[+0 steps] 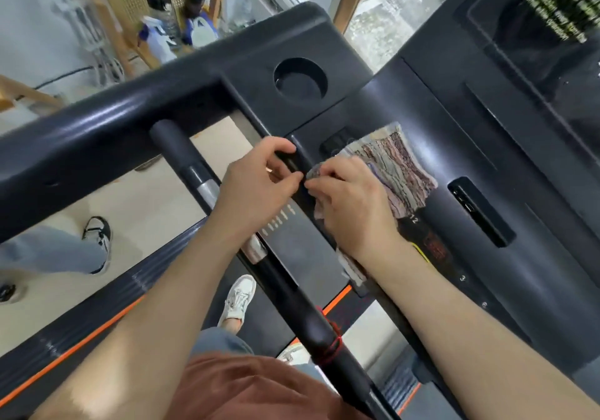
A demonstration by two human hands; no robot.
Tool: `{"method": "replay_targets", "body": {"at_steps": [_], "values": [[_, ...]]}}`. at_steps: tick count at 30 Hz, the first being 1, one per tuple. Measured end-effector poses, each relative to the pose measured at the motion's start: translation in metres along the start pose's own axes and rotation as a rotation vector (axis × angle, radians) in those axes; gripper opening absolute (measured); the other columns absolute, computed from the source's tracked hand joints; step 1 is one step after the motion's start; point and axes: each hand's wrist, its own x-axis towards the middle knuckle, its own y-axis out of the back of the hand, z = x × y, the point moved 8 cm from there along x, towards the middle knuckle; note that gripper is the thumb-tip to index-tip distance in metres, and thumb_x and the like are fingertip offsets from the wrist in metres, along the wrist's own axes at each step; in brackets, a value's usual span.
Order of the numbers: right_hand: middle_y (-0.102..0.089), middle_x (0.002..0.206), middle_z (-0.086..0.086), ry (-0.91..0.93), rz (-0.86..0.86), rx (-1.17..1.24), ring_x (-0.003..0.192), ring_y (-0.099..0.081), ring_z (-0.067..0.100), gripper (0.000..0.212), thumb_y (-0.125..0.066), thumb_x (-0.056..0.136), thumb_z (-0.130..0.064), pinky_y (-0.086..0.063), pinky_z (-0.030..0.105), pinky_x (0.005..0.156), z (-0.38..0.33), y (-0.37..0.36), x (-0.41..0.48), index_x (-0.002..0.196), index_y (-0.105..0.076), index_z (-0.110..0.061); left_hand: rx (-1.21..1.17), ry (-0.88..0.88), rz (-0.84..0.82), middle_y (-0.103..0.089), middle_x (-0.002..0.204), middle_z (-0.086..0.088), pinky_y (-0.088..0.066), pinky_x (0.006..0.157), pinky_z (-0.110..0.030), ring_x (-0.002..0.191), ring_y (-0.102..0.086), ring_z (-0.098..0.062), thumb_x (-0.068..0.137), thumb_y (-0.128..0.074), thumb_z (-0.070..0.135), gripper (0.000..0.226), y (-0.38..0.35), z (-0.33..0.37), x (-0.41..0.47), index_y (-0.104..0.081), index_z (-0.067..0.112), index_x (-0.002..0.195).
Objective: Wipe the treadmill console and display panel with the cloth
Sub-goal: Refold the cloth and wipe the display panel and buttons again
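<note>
The right hand (354, 207) rests on the cloth (401, 168) on the console (454, 121), its curled fingers pinching the cloth's left edge. The left hand (259, 187) grips the console's left rim.

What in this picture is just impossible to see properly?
Head view: the display panel runs off the right edge; its text is blurred.
Head view: the console surface under the cloth and right hand is covered.
Head view: the markings beside the left hand are too small to read.
Head view: what the left hand pinches is hidden by its own fingers.
</note>
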Motion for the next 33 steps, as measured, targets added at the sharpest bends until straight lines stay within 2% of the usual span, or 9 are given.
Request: {"method": "replay_targets", "body": {"at_steps": [3,7,9,13,18,25,28,31,33], "values": [[-0.065,0.085,0.002,-0.014,-0.013,-0.014,0.079,-0.057,0.023,0.012,-0.074,0.073,-0.003,-0.050,0.029,0.063,0.008,0.006,-0.021,0.081,-0.077,-0.012,-0.024,0.000,0.036,-0.063,0.077,0.012,-0.049,0.071,-0.019,0.069,-0.062,-0.005,0.082,-0.072,0.024,0.036,0.013,-0.004,0.013,-0.060,0.039,0.113],[-0.066,0.081,0.002,-0.009,-0.006,0.024,0.078,-0.054,0.015,0.011,-0.073,0.071,-0.006,-0.042,0.015,0.071,0.008,0.020,-0.031,0.079,-0.078,-0.012,-0.026,-0.039,0.029,-0.065,0.078,0.013,-0.045,0.072,-0.009,0.069,-0.060,-0.002,0.083,-0.072,0.022,0.039,0.013,-0.006,0.016,-0.065,0.039,0.117],[-0.065,0.080,0.002,-0.031,0.003,0.014,0.075,-0.060,0.022,0.008,-0.072,0.074,-0.011,-0.046,0.025,0.068,0.003,0.008,-0.005,0.079,-0.078,-0.014,-0.029,-0.034,0.037,-0.066,0.075,0.014,-0.042,0.070,-0.005,0.068,-0.058,0.000,0.082,-0.073,0.020,0.038,0.014,-0.008,0.019,-0.068,0.036,0.116],[-0.057,0.079,0.003,-0.134,0.011,0.058,0.077,-0.052,0.021,0.012,-0.068,0.077,-0.017,-0.037,0.027,0.066,-0.004,-0.019,0.048,0.081,-0.077,-0.012,-0.035,-0.063,0.047,-0.067,0.081,0.013,-0.045,0.072,-0.012,0.069,-0.056,0.001,0.084,-0.070,0.017,0.031,0.019,-0.006,0.026,-0.072,0.032,0.111],[-0.058,0.082,0.002,-0.121,-0.009,0.032,0.077,-0.056,0.026,0.010,-0.068,0.084,-0.015,-0.045,0.035,0.065,0.002,-0.003,-0.002,0.086,-0.077,-0.012,-0.056,-0.087,0.062,-0.071,0.088,0.010,-0.048,0.071,-0.016,0.076,-0.061,-0.003,0.087,-0.061,0.010,0.031,0.022,-0.007,0.028,-0.074,0.030,0.107],[-0.060,0.083,0.004,-0.132,-0.039,0.082,0.079,-0.056,0.027,0.017,-0.060,0.082,-0.017,-0.049,0.038,0.062,-0.010,-0.033,0.073,0.079,-0.073,-0.007,-0.180,-0.023,0.153,-0.071,0.081,0.014,-0.046,0.071,-0.010,0.074,-0.063,0.004,0.085,-0.060,0.002,0.029,0.028,-0.010,0.026,-0.074,0.022,0.101],[-0.062,0.084,0.008,-0.147,-0.069,-0.025,0.080,-0.057,0.031,0.012,-0.064,0.084,-0.014,-0.049,0.037,0.066,-0.003,-0.037,0.100,0.080,-0.074,-0.009,-0.222,-0.017,0.207,-0.067,0.078,0.009,-0.044,0.067,-0.010,0.071,-0.060,-0.004,0.085,-0.061,0.001,0.029,0.036,-0.009,0.025,-0.066,0.023,0.103],[-0.059,0.083,0.009,-0.153,-0.064,-0.139,0.082,-0.053,0.032,0.021,-0.061,0.091,-0.023,-0.039,0.036,0.073,0.016,-0.017,0.100,0.079,-0.071,-0.010,-0.095,-0.149,0.205,-0.062,0.084,0.008,-0.044,0.069,-0.013,0.075,-0.057,-0.007,0.084,-0.064,0.009,0.021,0.032,0.008,0.021,-0.069,0.021,0.101],[-0.056,0.085,0.006,-0.104,-0.081,-0.190,0.084,-0.049,0.029,0.028,-0.054,0.094,-0.030,-0.042,0.040,0.072,0.019,-0.007,0.092,0.083,-0.073,-0.013,0.064,-0.254,0.186,-0.060,0.088,0.007,-0.042,0.074,-0.017,0.080,-0.053,-0.006,0.087,-0.064,0.020,0.016,0.022,0.021,0.021,-0.072,0.019,0.101]]}}
